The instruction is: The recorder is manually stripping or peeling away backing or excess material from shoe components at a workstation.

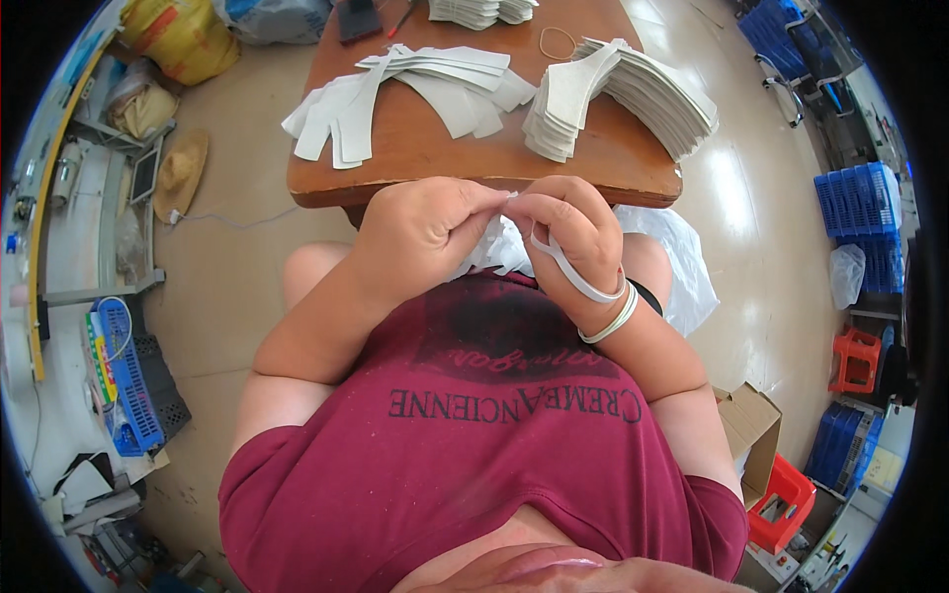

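Over my lap, just nearer than the brown table, the fingertips of my left hand and right hand are pinched together on a white piece, mostly hidden. A white band loops round my right hand. On the table, pale sheets fan out left; a thick stack stands right. To the right are a plastic bag, an open box and blue baskets, contents unclear; far left, a yellow sack.
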### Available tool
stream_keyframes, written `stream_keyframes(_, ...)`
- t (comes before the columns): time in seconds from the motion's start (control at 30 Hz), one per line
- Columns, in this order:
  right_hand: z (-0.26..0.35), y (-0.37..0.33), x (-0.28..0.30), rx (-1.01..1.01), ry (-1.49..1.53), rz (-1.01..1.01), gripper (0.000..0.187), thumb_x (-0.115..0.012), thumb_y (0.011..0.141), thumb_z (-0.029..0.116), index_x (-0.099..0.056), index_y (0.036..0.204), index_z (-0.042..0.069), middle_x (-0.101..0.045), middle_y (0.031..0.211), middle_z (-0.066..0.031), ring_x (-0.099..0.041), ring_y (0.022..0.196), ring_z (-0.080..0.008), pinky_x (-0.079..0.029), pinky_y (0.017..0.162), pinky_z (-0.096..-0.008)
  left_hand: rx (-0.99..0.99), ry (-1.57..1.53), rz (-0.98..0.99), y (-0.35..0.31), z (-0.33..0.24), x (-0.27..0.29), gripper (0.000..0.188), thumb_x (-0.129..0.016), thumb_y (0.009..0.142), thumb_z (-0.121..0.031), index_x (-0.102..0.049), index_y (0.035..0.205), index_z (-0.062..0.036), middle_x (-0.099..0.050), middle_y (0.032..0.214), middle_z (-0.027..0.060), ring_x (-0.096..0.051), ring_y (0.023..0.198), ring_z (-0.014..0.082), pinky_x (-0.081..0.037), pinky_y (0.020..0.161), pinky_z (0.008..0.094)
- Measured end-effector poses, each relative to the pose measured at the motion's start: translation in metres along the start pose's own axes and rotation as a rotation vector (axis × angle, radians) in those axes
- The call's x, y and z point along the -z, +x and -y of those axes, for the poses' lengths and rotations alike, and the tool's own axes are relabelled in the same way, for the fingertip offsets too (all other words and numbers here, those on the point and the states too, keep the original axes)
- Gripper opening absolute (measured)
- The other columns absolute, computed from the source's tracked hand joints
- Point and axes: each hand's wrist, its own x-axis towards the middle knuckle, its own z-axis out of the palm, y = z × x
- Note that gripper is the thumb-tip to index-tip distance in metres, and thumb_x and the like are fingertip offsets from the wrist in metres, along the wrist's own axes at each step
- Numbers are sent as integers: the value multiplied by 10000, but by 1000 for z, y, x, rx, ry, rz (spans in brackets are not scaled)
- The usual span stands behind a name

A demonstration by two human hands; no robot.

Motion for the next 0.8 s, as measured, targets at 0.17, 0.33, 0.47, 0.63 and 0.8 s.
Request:
stream_keyframes(0.17, 5, -2, 0, -2, -77, -80, 276, -716, 641, -65, -692, 882, 66, -610, 868, -76, -608, 728, -235, -491, 629, -328, -145, 80, 44, 3, 4, 6, 179, -701, 777, -52, -691, 954, -80, -696, 875, 93, -673, 748, 283, -535, 634, 354)
stream_keyframes(0.33, 6, 3, 13, -466, 192, 186, 162, -800, 654, -1, -732, 788, 60, -592, 890, -71, -596, 721, -203, -498, 629, -294, -163, -19, 275, -2, 8, 7, 170, -722, 760, -86, -674, 923, -76, -686, 883, 86, -660, 746, 283, -516, 618, 370)
stream_keyframes(0.47, 7, 1, 7, -671, 360, 162, 204, -817, 648, 25, -735, 831, 62, -583, 879, -60, -586, 734, -197, -486, 627, -312, 182, -253, 240, -8, 7, 6, 107, -670, 834, -39, -661, 940, -48, -676, 836, 55, -650, 713, 173, -505, 637, 291)
stream_keyframes(0.63, 2, 4, -3, 254, -238, 37, 353, -779, 667, 51, -706, 1012, 59, -566, 875, -50, -572, 772, -217, -469, 687, -351, 613, -833, 43, -11, 9, -3, 103, -594, 904, -52, -644, 960, 17, -669, 870, 28, -612, 787, 73, -504, 691, 238)
stream_keyframes(0.8, 4, 3, -8, 273, -361, 16, 356, -755, 691, 67, -699, 1041, 36, -570, 912, -47, -577, 820, -217, -479, 733, -353, 597, -817, 53, -15, 11, -2, 123, -583, 913, -53, -636, 981, 34, -673, 895, 45, -614, 807, 71, -506, 711, 228)
